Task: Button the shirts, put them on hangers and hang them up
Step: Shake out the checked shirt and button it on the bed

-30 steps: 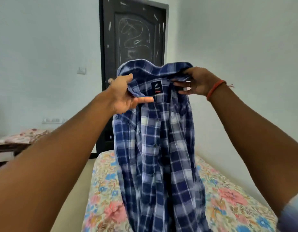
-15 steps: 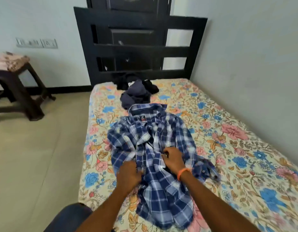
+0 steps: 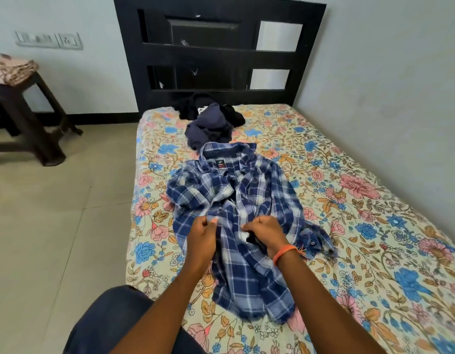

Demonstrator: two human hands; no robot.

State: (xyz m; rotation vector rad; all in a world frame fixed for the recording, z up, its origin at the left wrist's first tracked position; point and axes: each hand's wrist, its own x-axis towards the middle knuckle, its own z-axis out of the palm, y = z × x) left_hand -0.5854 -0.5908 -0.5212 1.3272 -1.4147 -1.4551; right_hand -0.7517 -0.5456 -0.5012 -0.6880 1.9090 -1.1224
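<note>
The plaid shirt (image 3: 246,215) lies face up on the bed (image 3: 349,213), collar toward the headboard. The left hand (image 3: 202,237) pinches one front edge and the right hand (image 3: 264,233) pinches the other, probably to bring button and hole together.

Soft, even daylight fills the room, bright without glare. Shadows are faint, darkest under the stool (image 3: 29,118). The wide-angle lens bends the headboard (image 3: 221,52) and the wall (image 3: 387,85) outward. The centre is fairly sharp; the bedsheet (image 3: 412,290) smears at the lower right edge.
</note>
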